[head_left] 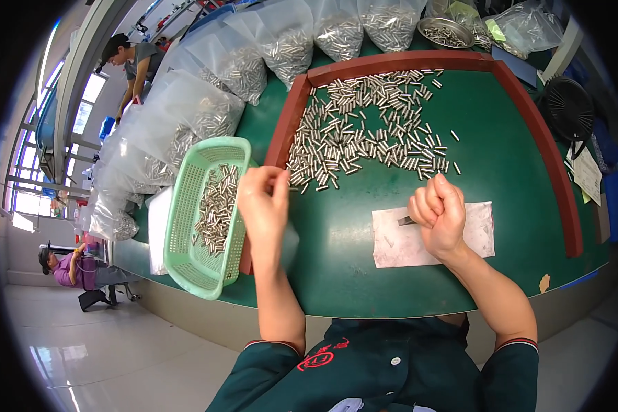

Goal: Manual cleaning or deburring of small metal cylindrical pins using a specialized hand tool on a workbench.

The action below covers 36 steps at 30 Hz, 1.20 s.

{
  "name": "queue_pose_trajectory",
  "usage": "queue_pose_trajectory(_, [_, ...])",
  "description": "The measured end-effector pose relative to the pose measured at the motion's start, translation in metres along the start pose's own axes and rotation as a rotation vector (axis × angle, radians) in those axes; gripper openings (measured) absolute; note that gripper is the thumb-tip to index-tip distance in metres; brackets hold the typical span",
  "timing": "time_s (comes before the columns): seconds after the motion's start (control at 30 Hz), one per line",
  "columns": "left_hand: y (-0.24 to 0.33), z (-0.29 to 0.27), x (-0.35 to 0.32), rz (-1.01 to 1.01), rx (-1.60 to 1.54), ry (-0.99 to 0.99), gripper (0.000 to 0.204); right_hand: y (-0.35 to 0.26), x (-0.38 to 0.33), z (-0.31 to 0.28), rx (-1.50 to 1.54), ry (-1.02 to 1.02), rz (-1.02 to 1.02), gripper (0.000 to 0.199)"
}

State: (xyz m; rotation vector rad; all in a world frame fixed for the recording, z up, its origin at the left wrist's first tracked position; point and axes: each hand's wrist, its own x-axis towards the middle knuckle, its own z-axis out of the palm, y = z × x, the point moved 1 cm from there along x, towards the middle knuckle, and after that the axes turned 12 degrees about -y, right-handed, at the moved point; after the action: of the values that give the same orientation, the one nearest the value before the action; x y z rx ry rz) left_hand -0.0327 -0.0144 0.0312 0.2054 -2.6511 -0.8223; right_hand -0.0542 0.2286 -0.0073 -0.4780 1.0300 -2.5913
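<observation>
My left hand is at the right rim of a light green plastic basket, its fingers curled in; what they hold, if anything, is hidden. Inside the basket lies a heap of short metal pins. My right hand is closed in a fist above a smudged whitish cloth or paper sheet. A small dark flat piece shows beside its fingers; I cannot tell whether it is held. Beyond both hands, many loose metal pins are spread over the green tabletop.
A reddish-brown raised border frames the work area. Several clear bags of pins line the left and far sides. A round metal dish stands at the back, a black fan at the right. Two other people are at the left.
</observation>
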Motion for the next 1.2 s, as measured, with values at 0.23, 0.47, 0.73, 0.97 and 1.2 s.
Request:
queue_pose_trajectory(0.23, [0.018, 0.043, -0.009, 0.058, 0.068, -0.272, 0.026, 0.0, 0.001, 0.001, 0.01, 0.002, 0.004, 0.044])
queue_pose_trajectory(0.47, [0.014, 0.056, -0.008, 0.258, 0.181, -0.244, 0.016, -0.001, 0.0, 0.002, 0.006, 0.003, -0.004, 0.044])
queue_pose_trajectory(0.73, [0.027, 0.06, -0.016, 0.302, 0.126, -0.321, 0.012, -0.001, 0.0, 0.002, 0.001, -0.01, -0.001, 0.043])
queue_pose_trajectory(0.97, [0.03, 0.064, -0.015, 0.389, 0.181, -0.326, 0.013, -0.001, -0.001, 0.001, 0.002, -0.025, -0.01, 0.043])
queue_pose_trajectory(1.2, [0.036, 0.063, -0.015, 0.389, -0.009, -0.408, 0.02, -0.001, 0.0, -0.001, 0.001, -0.029, -0.001, 0.044])
